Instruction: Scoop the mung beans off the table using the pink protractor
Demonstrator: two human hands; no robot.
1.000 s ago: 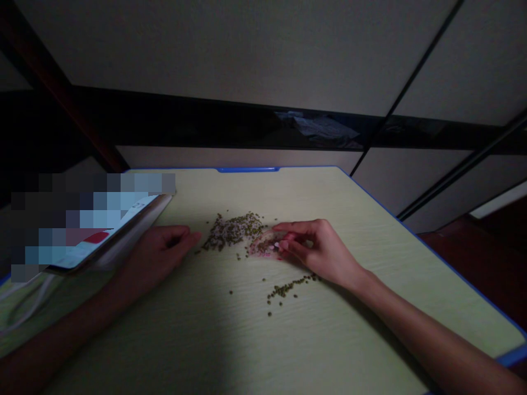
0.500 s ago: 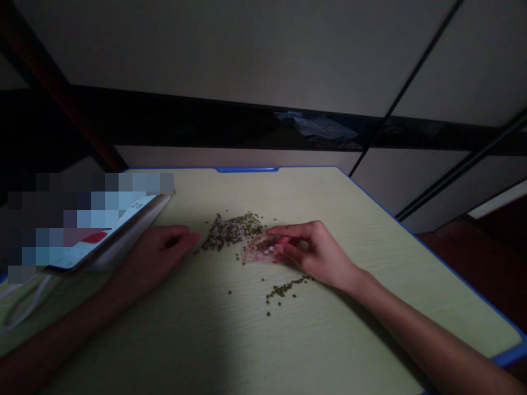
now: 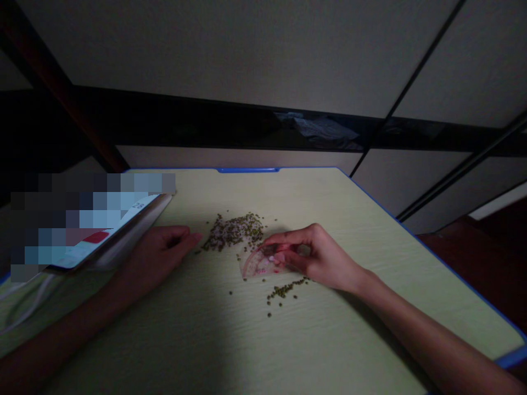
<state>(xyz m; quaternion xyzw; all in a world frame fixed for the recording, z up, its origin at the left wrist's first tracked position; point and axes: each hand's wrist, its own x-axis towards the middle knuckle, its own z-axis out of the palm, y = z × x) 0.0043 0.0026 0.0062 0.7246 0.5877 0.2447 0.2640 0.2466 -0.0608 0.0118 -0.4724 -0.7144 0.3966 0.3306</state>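
Note:
Pinched between the thumb and fingers of my right hand point(image 3: 310, 252) is a clear plastic protractor point(image 3: 260, 264) with pink markings, its right part hidden by the hand. It lies low over the table, just on my side of a pile of small green beans point(image 3: 234, 230) with pale grains among them. A short line of green beans point(image 3: 286, 288) sits below the protractor, with a few strays around it. My left hand point(image 3: 162, 249) rests at the left of the pile, fingers curled in and thumb pointing to it, with nothing visible in its grip.
At the left a tablet-like device with a lit screen point(image 3: 96, 237) leans on the table, a white strap or cable point(image 3: 31, 302) beside it. The pale table point(image 3: 197, 340) has a blue rim. Behind it stands a cabinet point(image 3: 230, 60) with a dark band.
My right hand has drawn the protractor slightly toward me, away from the pile, and more of its arc shows. The left hand has stayed in place.

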